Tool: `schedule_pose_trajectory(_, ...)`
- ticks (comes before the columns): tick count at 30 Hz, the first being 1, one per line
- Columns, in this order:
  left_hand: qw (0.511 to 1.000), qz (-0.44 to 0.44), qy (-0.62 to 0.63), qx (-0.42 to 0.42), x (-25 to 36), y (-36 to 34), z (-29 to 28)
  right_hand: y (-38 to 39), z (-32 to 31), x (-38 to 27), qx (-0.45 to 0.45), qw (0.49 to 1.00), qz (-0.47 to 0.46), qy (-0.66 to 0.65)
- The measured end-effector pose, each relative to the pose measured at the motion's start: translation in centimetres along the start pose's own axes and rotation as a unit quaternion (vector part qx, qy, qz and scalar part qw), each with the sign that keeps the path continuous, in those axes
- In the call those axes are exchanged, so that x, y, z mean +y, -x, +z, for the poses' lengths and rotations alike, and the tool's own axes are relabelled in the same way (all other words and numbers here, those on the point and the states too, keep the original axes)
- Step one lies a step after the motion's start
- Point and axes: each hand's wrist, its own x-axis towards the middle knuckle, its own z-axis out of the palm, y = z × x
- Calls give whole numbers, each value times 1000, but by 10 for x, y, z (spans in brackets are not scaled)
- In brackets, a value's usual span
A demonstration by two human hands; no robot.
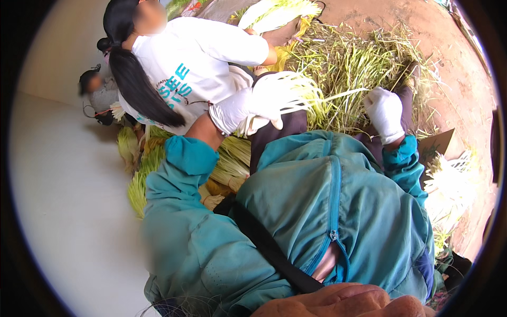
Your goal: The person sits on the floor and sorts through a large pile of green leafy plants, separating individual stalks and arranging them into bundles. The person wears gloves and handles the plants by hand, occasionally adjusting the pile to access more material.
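Observation:
My left hand, in a white glove, is closed round a bunch of long pale stalks, white at one end and yellow-green toward the leaves. The bunch rests over my left thigh, fanned out to the right. One thin pale stalk stretches from it toward my right hand. That hand, also white-gloved, is closed in a pinch at the stalk's far end; the fingertips are partly hidden. Below both hands are my dark trouser legs. A heap of loose green and straw-coloured trimmings lies just beyond them.
Close on my left sits a person in a white shirt; another person is farther back. Bundled stalks lie by my left side, more white-ended bundles at my right beside a cardboard piece. A pale wall runs along the left.

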Motion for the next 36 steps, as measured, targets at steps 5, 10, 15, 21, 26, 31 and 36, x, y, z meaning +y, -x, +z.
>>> schedule_pose_trajectory(5,997,-36,-66,26,11,-11,-18,21,0,56,-94,986,66,-124)
schedule_pose_trajectory(10,996,26,-85,23,8,-29,-25,-6,-55,-10,-258,818,67,-510)
schedule_pose_trajectory(15,995,14,-89,-50,15,-41,4,-18,-36,-80,-313,576,-49,-753)
schedule_pose_trajectory(21,964,-45,-211,-156,-17,-45,20,-31,12,-105,-183,347,197,-898)
schedule_pose_trajectory(26,926,-85,-350,-113,-39,-30,26,-32,35,-90,-141,218,331,-907)
schedule_pose_trajectory(31,929,-169,-304,-125,-34,-42,34,-51,46,-38,12,279,295,-914)
schedule_pose_trajectory(36,957,-164,-231,-61,-43,-48,-6,-83,43,-22,70,354,278,-890)
